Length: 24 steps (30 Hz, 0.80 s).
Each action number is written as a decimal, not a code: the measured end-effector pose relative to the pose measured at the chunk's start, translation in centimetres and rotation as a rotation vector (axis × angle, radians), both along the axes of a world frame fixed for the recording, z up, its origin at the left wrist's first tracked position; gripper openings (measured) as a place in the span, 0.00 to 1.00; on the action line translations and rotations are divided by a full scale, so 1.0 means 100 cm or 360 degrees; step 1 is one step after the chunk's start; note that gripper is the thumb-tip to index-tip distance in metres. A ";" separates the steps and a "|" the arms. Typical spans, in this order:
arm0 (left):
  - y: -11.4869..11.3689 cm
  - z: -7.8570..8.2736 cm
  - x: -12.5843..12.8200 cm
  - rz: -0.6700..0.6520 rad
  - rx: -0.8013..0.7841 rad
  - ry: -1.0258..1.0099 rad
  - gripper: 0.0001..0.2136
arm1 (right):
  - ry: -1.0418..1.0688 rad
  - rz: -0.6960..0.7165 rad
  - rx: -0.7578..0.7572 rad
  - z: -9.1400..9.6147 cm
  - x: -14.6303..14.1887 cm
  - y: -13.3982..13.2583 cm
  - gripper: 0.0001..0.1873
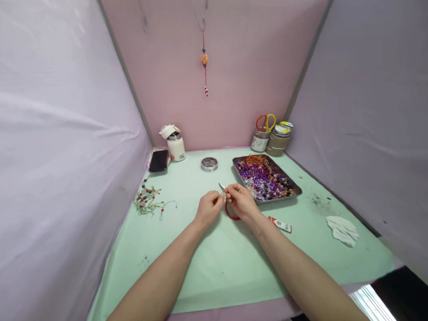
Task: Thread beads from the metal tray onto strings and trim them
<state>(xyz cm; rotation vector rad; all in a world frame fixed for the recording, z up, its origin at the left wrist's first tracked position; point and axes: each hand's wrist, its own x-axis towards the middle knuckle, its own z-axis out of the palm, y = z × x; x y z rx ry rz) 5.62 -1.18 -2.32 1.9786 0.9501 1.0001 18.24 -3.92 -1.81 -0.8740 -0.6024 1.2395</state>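
Note:
My left hand point(209, 206) and my right hand point(242, 201) meet above the middle of the table, fingers closed and fingertips almost touching. A small pale, see-through bit shows between them, too small to name. Scissors stick out from behind my right hand: a metal blade point(221, 187) points up and left past its fingertips, and a red handle loop point(233, 212) shows below. Whether my right hand grips the scissors or they lie under it, I cannot tell. Just right of that hand is a metal tray point(297, 192) full of purple, clear and dark beads, with orange cord at its back.
Beaded green cords point(148, 198) lie at left, near a phone point(159, 161) and a white jar point(176, 147). A round tin point(209, 164) sits behind my hands. At right are a glue tube point(280, 224), white gloves point(342, 229) and jars point(260, 141). A beaded pendant point(204, 59) hangs behind.

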 end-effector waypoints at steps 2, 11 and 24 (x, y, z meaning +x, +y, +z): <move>0.001 0.000 -0.001 -0.0003 -0.0028 0.0015 0.14 | 0.0031 0.0027 0.0019 0.000 0.002 0.001 0.18; 0.000 0.005 -0.003 -0.0050 0.0095 0.0077 0.13 | 0.0044 0.0160 0.0035 0.001 0.014 0.000 0.16; -0.006 0.005 0.003 0.0040 -0.0158 -0.0115 0.10 | 0.0118 0.0288 0.0052 -0.005 0.014 0.003 0.16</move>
